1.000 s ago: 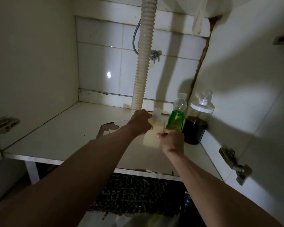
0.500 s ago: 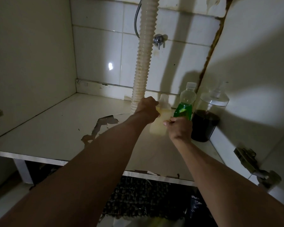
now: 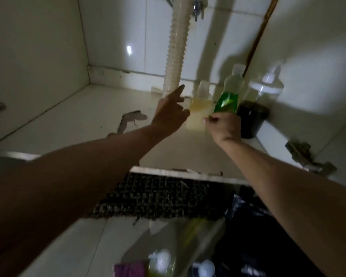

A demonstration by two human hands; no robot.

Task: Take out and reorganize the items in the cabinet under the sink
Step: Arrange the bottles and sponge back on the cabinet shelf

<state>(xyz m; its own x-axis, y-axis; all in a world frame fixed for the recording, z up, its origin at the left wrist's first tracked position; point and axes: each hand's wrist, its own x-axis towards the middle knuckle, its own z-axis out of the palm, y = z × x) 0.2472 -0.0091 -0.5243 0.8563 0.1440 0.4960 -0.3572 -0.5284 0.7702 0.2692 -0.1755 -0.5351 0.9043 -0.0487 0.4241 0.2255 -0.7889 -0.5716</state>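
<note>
Dim cabinet floor (image 3: 72, 120), peeling. Your left hand (image 3: 171, 110) is spread, beside the pale bottle (image 3: 199, 108) and free of it. Your right hand (image 3: 224, 126) grips the green bottle (image 3: 229, 96) low; probably light, slippery, so hold its waist.

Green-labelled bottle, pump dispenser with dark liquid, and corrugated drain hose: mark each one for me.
Green-labelled bottle (image 3: 227, 101): head view, on its green label.
Pump dispenser (image 3: 252, 118): head view, on the dark liquid in its lower body.
Corrugated drain hose (image 3: 177, 47): head view, midway along its ribbed length.
</note>
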